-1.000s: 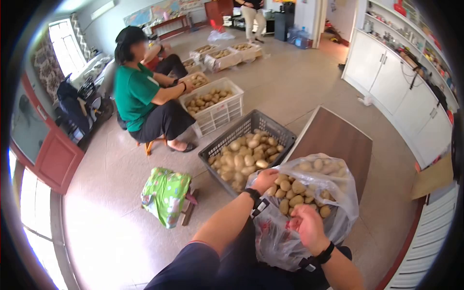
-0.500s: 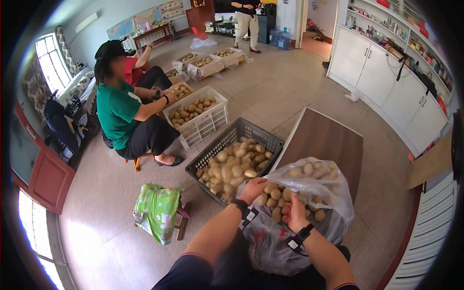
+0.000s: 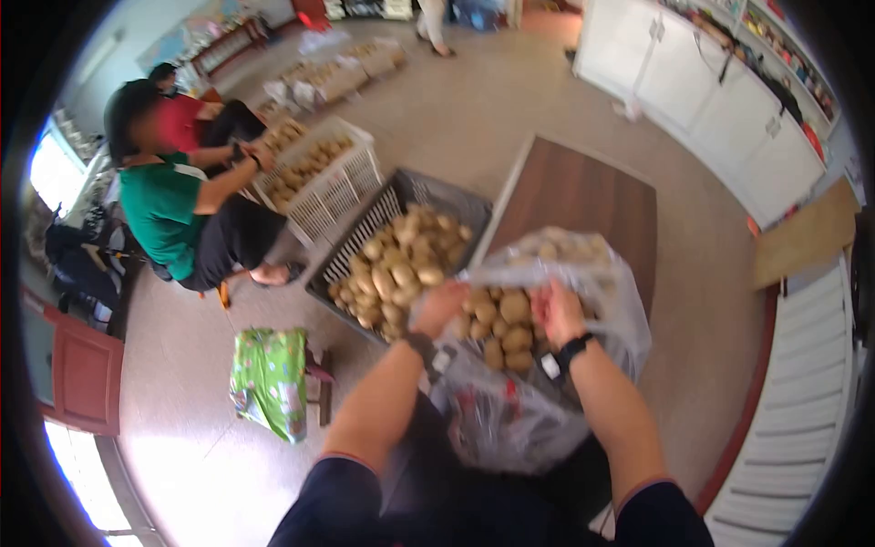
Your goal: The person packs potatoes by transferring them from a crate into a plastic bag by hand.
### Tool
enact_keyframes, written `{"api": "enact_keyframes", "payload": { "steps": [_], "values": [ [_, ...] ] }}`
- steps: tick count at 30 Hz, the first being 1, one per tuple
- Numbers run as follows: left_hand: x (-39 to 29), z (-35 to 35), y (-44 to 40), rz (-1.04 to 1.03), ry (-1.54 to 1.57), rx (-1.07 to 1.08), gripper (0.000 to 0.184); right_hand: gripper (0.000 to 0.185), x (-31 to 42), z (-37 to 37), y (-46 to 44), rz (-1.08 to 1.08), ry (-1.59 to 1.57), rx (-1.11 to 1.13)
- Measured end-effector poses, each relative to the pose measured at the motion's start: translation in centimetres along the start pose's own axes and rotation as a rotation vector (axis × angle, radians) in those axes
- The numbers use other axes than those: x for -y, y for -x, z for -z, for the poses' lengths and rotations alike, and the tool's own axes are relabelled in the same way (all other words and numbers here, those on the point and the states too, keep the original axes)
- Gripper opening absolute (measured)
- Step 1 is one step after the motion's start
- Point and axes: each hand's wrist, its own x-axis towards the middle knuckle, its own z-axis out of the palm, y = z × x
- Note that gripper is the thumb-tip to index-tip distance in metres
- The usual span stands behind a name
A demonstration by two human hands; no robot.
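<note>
A clear plastic bag (image 3: 510, 428) full of potatoes (image 3: 499, 324) stands before me, its mouth spread so the potatoes show. My left hand (image 3: 441, 310), somewhat blurred, is closed at the bag's left rim, beside the black crate. At the right of the opening, my right hand (image 3: 558, 312) has its fingers bent on the plastic, just beside the potatoes. Dark bands with small white tags circle both wrists. The black crate (image 3: 342, 242) to the left holds a heap of potatoes.
A brown wooden board (image 3: 583, 201) lies behind the bag. A green package (image 3: 269, 378) rests on a low stool at left. A person in a green shirt (image 3: 159, 223) sits by a white crate (image 3: 337, 196) of potatoes. White cabinets (image 3: 693, 100) line the right wall.
The view has tilted and shifted, so the room sits further up and left. My hands have moved slightly apart at the bag's mouth, and more potatoes show between them.
</note>
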Motion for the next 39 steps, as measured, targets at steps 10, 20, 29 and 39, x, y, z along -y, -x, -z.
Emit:
{"api": "enact_keyframes", "payload": {
  "steps": [10,20,29,39],
  "values": [
    [-6.4,0.5,-1.2,0.6,0.574,-0.112,0.039,0.024,5.3,1.8,-3.2,0.172,0.126,-0.055],
    [-7.2,-0.2,-1.3,0.604,0.542,-0.063,0.034,0.041,1.6,0.2,2.8,0.988,1.362,-0.069],
    [-8.8,-1.1,-0.5,0.571,0.56,-0.029,0.031,0.049,-1.5,0.0,2.5,1.046,1.43,-0.103],
    [-10.4,-0.6,0.1,0.62,0.756,0.101,0.039,0.047,-4.5,-3.6,5.6,0.322,0.723,0.133]
  ]
}}
